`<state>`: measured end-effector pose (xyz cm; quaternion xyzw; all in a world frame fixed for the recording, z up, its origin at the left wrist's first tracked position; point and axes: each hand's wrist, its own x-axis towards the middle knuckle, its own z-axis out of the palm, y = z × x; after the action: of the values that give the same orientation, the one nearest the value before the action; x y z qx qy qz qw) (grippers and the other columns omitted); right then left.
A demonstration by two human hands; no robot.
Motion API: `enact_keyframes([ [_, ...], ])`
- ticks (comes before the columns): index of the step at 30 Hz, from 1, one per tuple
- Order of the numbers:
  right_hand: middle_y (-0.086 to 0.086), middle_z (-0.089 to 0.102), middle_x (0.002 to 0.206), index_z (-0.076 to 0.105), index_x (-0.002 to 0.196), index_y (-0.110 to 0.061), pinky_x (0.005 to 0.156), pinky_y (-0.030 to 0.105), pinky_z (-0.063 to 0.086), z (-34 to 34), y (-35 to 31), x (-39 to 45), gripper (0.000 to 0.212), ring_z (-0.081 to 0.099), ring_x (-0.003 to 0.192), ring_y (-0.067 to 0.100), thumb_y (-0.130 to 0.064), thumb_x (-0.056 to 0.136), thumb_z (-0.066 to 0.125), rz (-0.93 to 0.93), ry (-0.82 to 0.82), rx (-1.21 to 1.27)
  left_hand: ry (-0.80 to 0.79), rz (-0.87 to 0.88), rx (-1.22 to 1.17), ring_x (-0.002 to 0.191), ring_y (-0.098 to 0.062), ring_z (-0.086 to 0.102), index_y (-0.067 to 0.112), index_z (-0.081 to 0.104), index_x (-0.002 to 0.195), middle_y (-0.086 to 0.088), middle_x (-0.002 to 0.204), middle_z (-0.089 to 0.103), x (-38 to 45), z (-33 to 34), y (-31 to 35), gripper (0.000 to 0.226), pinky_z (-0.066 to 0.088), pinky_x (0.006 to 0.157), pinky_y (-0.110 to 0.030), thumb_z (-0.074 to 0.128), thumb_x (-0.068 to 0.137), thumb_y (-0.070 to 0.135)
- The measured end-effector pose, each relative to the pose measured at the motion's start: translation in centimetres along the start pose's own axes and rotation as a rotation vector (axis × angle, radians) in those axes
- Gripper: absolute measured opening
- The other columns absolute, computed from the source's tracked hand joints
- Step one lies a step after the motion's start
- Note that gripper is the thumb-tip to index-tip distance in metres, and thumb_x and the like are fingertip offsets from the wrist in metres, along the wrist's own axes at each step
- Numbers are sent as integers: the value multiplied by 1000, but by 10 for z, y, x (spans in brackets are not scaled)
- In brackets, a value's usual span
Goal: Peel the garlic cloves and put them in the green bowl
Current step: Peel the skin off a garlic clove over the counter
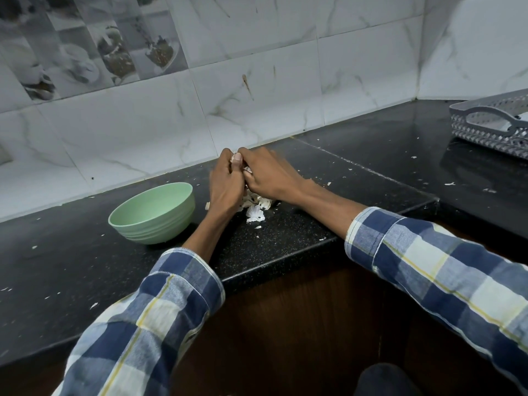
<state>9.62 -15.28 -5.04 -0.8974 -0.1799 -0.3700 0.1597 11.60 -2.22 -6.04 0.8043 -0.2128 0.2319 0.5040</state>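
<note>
Pinching one small pale garlic clove (pixel 236 158) between them, the left hand (pixel 225 184) and right hand (pixel 268 178) meet above papery white skins (pixel 255 208), right of the empty pale-green plastic bowl (pixel 153 214).

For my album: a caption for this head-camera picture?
Both hands, left hand and right hand, peel a garlic clove beside the green bowl.

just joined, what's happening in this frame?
A person in a checked shirt is peeling garlic over a black counter. The left hand and right hand are pressed together, both pinching a garlic clove between the fingertips. A pile of white garlic skins lies on the counter under the hands. The green bowl sits just left of the hands; what's inside it can't be seen. A grey basket sits at far right.
</note>
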Motion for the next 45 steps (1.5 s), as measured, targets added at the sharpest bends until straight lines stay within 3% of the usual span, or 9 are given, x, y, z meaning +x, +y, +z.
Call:
enact_keyframes([
  [7,5,58,77,56,99,-13,56,38,39,2,2,1,21,54,66,29,-32,103,49,28,-20,31,-8,5,29,76,-29,51,16,38,93,-7,75,52,1,3,-3,30,46,73,-48,32,116,34],
  [13,-1,56,69,52,86,-12,60,36,37,-4,5,6,17,46,63,13,-19,98,64,69,-61,304,60,8,18,72,-21,45,13,42,94,-10,78,52,2,2,-4,26,39,64,-43,29,115,21],
  [18,2,62,81,57,93,-13,67,35,40,-7,5,10,7,52,72,13,-16,96,62,139,-181,360,56,-8,94,72,-21,46,8,45,101,-10,82,54,3,2,-6,29,40,64,-43,27,115,26],
  [23,2,59,72,52,82,-15,59,30,43,-10,4,13,15,54,58,11,-10,96,56,264,-268,517,64,-17,215,71,-22,51,8,45,106,-10,85,59,3,1,-8,23,34,60,-41,30,113,24],
  [30,9,68,84,60,99,-10,56,28,49,-13,11,12,10,60,63,13,-2,100,53,309,-343,572,22,-25,219,75,-16,54,14,51,103,1,84,62,-1,-1,-4,14,39,66,-40,38,106,18],
  [34,13,69,101,62,126,-8,64,27,52,-12,13,9,21,59,65,7,-9,106,54,229,-308,518,5,-44,191,94,-31,64,8,61,101,-11,104,67,0,-2,0,33,52,91,-53,36,111,26],
  [36,9,68,100,61,133,-10,64,28,52,-13,13,8,28,61,69,10,-6,107,52,217,-299,482,-16,-81,106,97,-38,68,9,63,99,-13,105,70,0,-2,1,35,54,92,-58,38,111,30],
  [40,11,70,110,58,139,-16,65,42,55,-14,12,7,39,67,83,29,0,104,50,249,-314,486,3,-172,-82,81,-26,63,15,61,94,-6,95,70,4,-2,0,27,51,76,-44,46,112,30],
  [45,10,70,95,59,136,-15,63,35,52,-14,14,14,42,61,72,18,4,102,44,395,-285,657,34,-226,-234,56,-11,51,8,57,103,-2,82,62,7,1,2,25,40,46,-22,49,112,29],
])
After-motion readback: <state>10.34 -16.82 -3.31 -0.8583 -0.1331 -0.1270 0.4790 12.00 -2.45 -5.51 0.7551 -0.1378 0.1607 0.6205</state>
